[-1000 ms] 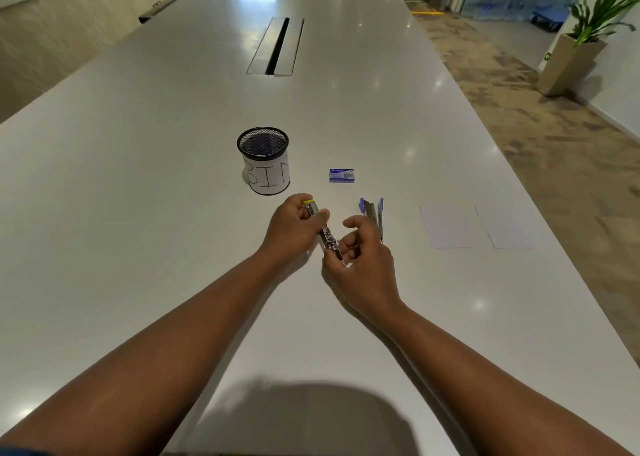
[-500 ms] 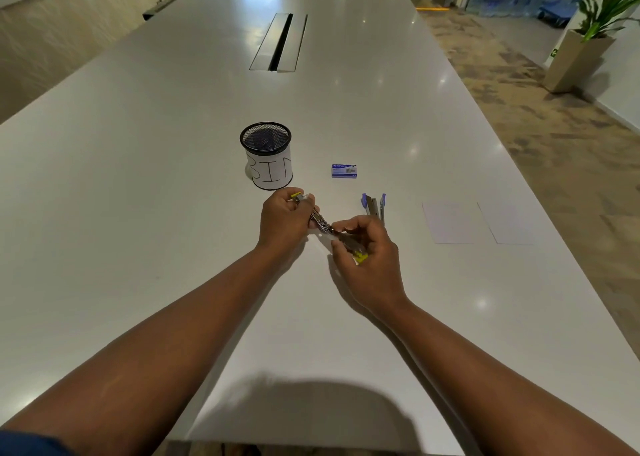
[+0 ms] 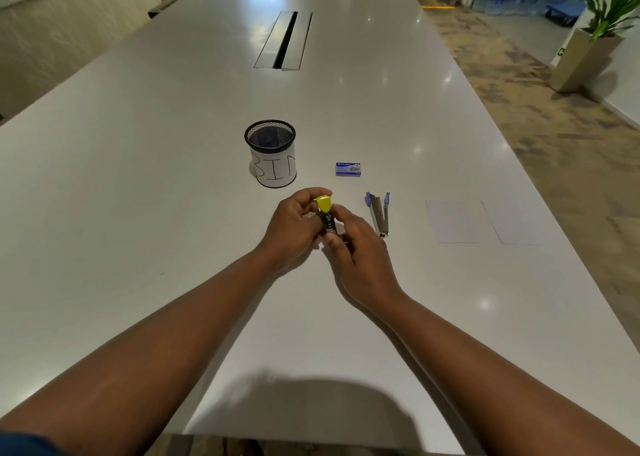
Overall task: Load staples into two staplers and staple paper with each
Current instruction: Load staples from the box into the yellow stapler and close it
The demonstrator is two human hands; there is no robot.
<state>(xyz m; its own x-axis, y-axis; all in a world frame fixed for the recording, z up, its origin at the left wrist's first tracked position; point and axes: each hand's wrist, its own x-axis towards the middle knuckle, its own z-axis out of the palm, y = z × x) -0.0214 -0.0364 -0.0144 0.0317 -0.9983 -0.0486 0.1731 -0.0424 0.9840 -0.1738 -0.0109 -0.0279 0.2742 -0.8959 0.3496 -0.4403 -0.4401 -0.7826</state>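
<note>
Long white conference surface [image 3: 173,185], glossy, with a metal cable hatch [image 3: 284,40] set in its centre line far from the person; patterned carpet to the right, potted plant [image 3: 602,15] in a tall planter at the far right corner

Item 1: yellow stapler [image 3: 326,215], small, yellow cap end pointing away from the person, dark metal body below it; held above the surface between both hands. Whether it is open or closed cannot be told

Item 2: left hand [image 3: 294,225], fingers curled round the left side of the yellow stapler near its cap

Item 3: right hand [image 3: 358,251], fingers and thumb pinching the near, lower end of the yellow stapler

Item 4: blue stapler [image 3: 379,211], lying on the surface just right of the hands, hinged open in a narrow V, metal magazine exposed

Item 5: staple box [image 3: 348,169], small, blue, lying flat beyond the hands

Item 6: mesh cup [image 3: 272,154], black wire, upright, paper label reading "BIN", left of the staple box

Item 7: two paper sheets [image 3: 453,221], white, flat, side by side, right of the blue stapler and apart from it
</note>
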